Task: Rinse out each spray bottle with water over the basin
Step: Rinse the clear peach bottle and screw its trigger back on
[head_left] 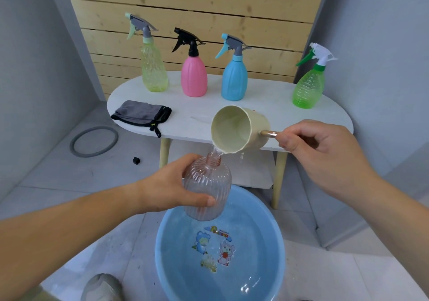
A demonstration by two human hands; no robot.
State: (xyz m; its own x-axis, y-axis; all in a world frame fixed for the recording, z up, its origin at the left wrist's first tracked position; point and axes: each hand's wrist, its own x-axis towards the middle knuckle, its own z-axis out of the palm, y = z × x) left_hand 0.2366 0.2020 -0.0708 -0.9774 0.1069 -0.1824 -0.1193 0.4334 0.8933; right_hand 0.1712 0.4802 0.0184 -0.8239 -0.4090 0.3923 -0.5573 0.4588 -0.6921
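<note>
My left hand (170,186) grips a clear pinkish ribbed bottle (209,189) without its spray head, held upright over the blue basin (162,249). My right hand (322,145) holds the handle of a cream ladle cup (239,130), tipped so water runs from its lip into the bottle's neck. On the white table (267,105) stand several capped spray bottles: yellow-green (153,68), pink (193,75), blue (234,78) and green (307,87).
A folded grey cloth (141,115) lies on the table's left end. A grey ring (94,141) and a small black cap (136,160) lie on the tiled floor at left. The basin holds water and sits on the floor below the table's front edge.
</note>
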